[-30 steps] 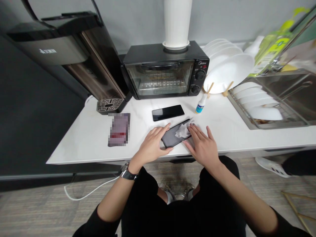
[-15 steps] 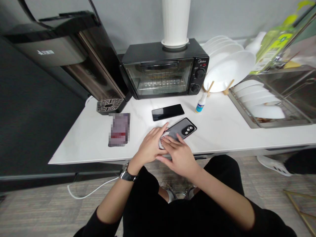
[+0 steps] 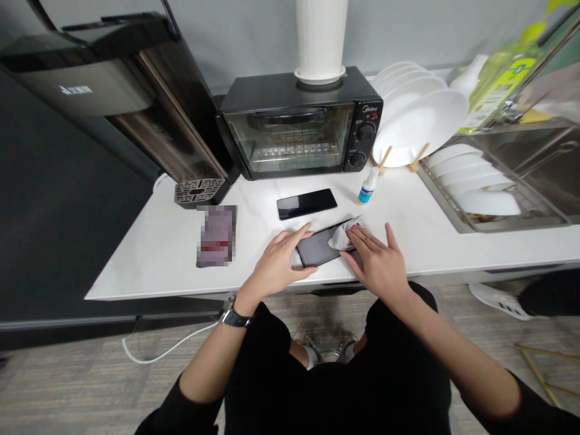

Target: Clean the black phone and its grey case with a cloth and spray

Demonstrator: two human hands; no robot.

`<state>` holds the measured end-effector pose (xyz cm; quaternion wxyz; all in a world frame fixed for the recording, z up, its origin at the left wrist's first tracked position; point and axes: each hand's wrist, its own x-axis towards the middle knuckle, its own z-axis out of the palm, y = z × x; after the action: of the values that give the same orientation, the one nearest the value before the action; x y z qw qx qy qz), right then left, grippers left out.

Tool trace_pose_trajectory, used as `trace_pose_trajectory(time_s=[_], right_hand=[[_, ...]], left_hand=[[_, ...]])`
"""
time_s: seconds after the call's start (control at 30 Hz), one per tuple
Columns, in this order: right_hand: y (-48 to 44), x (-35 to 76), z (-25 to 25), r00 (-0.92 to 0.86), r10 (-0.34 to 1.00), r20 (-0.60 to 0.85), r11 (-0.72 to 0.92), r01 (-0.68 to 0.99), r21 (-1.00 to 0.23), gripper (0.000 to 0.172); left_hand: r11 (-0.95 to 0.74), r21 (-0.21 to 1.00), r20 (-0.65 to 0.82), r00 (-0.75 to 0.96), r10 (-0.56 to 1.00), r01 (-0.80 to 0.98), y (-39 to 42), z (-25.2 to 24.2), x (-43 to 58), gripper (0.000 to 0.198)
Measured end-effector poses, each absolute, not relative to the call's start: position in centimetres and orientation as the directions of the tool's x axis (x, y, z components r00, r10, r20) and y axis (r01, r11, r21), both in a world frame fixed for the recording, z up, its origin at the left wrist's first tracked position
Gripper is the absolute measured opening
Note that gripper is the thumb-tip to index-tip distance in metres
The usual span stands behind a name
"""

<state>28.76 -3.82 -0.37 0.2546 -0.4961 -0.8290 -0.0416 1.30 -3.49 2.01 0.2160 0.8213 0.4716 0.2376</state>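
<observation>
A dark translucent phone case (image 3: 317, 246) lies slanted on the white counter near its front edge. My left hand (image 3: 277, 261) grips its left end, thumb along the near side and fingers along the far side. A crumpled light grey cloth (image 3: 339, 237) is under the fingers of my right hand (image 3: 375, 255), pressed on the case's right end. Cloth and fingers hide the camera cutouts there. Just behind the case lies a black phone (image 3: 307, 204), screen up. A small white spray bottle (image 3: 367, 188) with a blue label stands to the right of the phone.
A blurred-out purple packet (image 3: 217, 235) lies on the counter (image 3: 149, 266) at left, before a drinks dispenser (image 3: 181, 121). Behind are a toaster oven (image 3: 294, 139) and racked white plates (image 3: 417, 127). A sink (image 3: 471, 223) with bowls is at right. Another person's shoe (image 3: 496, 299) shows below.
My right hand has slid the cloth from the case's left end to its right end, over the camera cutouts. My left hand stays at the left end.
</observation>
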Motion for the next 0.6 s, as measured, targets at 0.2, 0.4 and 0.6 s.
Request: trace_pose_trajectory(time_s=[0.2, 0.4, 0.6], right_hand=[[-4.7, 22.2, -0.5, -0.292, 0.850, 0.439, 0.414, 0.885, -0.212, 0.071], [-7.3, 18.3, -0.3, -0.481, 0.761, 0.436, 0.632, 0.701, -0.329, 0.058], [-7.3, 22.8, -0.5, -0.572, 0.693, 0.438, 0.709, 0.651, -0.270, 0.040]], left_hand=[[-0.469, 0.583, 0.172, 0.463, 0.869, 0.663, -3.3, 2.2, 1.2, 0.099], [-0.476, 0.566, 0.162, 0.475, 0.865, 0.673, -3.2, 1.7, 0.6, 0.101], [-0.473, 0.537, 0.194, 0.444, 0.875, 0.699, -3.7, 1.7, 0.9, 0.102]])
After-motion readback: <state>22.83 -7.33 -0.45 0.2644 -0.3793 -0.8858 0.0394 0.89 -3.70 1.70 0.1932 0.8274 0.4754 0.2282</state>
